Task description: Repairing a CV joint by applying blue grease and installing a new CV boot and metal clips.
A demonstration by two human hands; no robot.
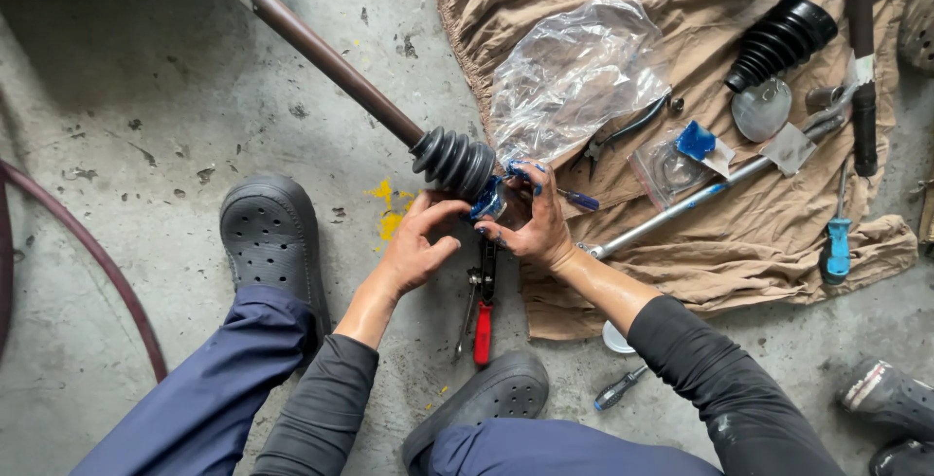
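Near the middle of the frame, two bare hands meet at the lower end of a long axle shaft. The left hand (416,242) has its fingers (449,209) curled partly closed, tips pressing the underside of the ribbed black rubber boot (453,160) where it meets the joint. The right hand (538,223), smeared with blue grease, wraps its fingers (525,176) closed around the grease-covered joint end (489,201), just right of the boot. Both hands touch the work; the right has the fuller hold, the left steadies. The brown axle shaft (311,46) runs away from the fingers on a long diagonal toward the upper left of the frame, resting on the concrete floor (126,145). Directly below the hands, between two dark perforated clogs, lie red-handled pliers (484,320) and a thin metal tool beside them. To the right, a tan cloth (739,233) is spread on the floor. On it, just above the right hand, sits a crumpled clear plastic bag (574,72), touching the fingers' back. Farther right lie black-handled pliers (623,133), a small packet with blue grease (696,143), a long metal rod (671,211), a second black boot (783,40) at upper right, and a blue-handled screwdriver (837,242). A small dark screwdriver (620,388) lies on the floor at lower centre. A reddish hose (88,252) curves along the left edge.
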